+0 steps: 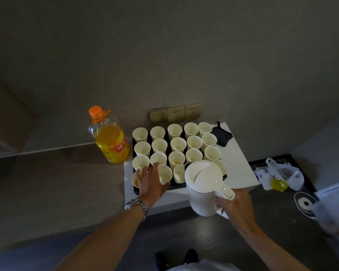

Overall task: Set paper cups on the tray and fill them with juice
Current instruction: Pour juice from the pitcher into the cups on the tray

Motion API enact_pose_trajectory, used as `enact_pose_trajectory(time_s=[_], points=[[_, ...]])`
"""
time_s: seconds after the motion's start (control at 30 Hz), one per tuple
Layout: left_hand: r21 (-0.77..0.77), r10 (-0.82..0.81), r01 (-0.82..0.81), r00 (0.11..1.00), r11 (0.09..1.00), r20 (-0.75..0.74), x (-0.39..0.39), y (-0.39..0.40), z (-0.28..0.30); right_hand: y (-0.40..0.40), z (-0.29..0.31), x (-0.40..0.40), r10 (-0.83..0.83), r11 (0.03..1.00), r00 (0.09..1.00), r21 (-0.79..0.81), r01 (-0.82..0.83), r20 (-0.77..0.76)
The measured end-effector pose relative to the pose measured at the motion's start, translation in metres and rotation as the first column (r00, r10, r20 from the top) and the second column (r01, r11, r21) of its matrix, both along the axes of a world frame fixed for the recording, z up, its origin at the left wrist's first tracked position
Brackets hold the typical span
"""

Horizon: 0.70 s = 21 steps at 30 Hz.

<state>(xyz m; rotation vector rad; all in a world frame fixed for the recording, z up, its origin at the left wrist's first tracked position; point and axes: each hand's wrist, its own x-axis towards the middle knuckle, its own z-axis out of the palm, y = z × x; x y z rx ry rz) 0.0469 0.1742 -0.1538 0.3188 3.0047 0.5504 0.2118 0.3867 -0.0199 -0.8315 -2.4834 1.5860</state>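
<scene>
Several white paper cups [159, 146] stand in rows on a dark tray [133, 187] on a white surface. The front-left cup [135, 180] holds orange juice; others show a little pale liquid at the bottom. My left hand [151, 182], with a metal watch on its wrist, reaches over the front-left cups, fingers spread and touching their rims. My right hand [235, 206] grips the handle of a white jug [203, 184] with its lid on, held upright at the tray's front right. A large bottle of orange juice [111, 139] with an orange cap stands left of the tray.
Wall sockets [175, 114] sit behind the tray. A black cloth [221, 135] lies at the back right of the white surface [241, 173]. Plastic bags [286, 173] and a yellow object [279, 184] lie on the dark counter to the right, beside a round base [304, 203].
</scene>
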Motion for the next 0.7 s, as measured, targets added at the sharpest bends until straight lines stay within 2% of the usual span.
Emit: enact_pose_trajectory(time_s=[0.2, 0.4, 0.7], points=[[0.041, 0.027, -0.026, 0.999, 0.999, -0.025, 0.006, -0.005, 0.001, -0.001, -0.003, -0.004, 0.01, 1.0, 1.0, 0.007, -0.01, 0.007], [0.181, 0.061, -0.053, 0.997, 0.982, -0.043, 0.01, -0.011, 0.015, -0.004, -0.007, -0.008, 0.015, 1.0, 0.999, 0.012, -0.014, -0.028], [0.497, 0.032, -0.018, 0.999, 0.867, -0.019, 0.012, -0.01, 0.039, -0.006, 0.011, -0.016, 0.107, 0.99, 0.994, 0.095, -0.107, 0.002]])
